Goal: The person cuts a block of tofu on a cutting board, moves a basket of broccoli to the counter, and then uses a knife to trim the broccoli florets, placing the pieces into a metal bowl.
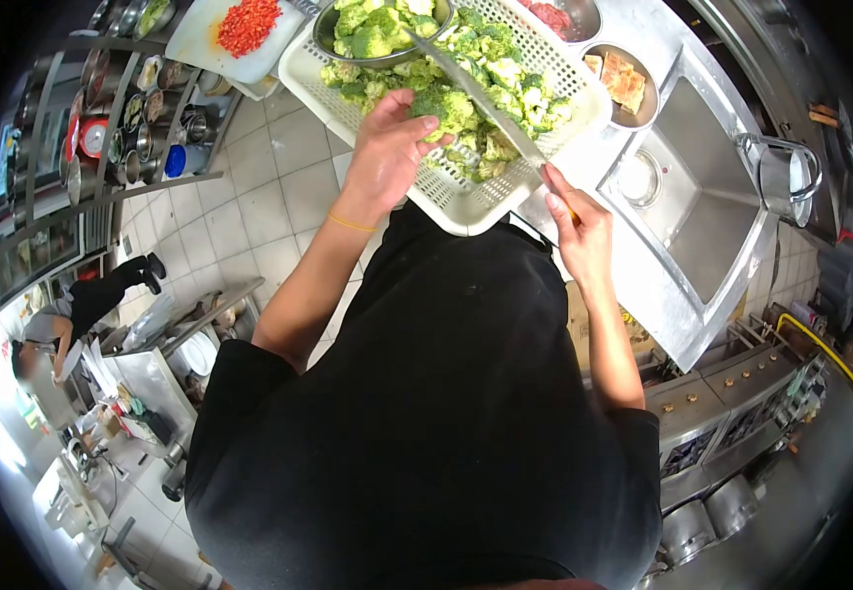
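Observation:
My right hand (581,224) grips a long knife (486,103) by its handle. The blade slants up and left above a cream perforated basket (461,218). Cut broccoli (530,103) fills much of this basket. On its left side my left hand (387,152), with a yellow band at the wrist, has its fingers curled against a broccoli floret (446,110); the far fingertips are partly hidden. A metal bowl (323,47) of larger broccoli florets rests at the basket's far end, with the knife tip over its near edge.
Chopped red pieces lie on a white cutting board (195,37) at the upper left. Right of the basket are a bowl of browned slices (623,84) and a metal sink (717,216). Stove burners (731,393) stand lower right. Another person (62,320) is at the far left.

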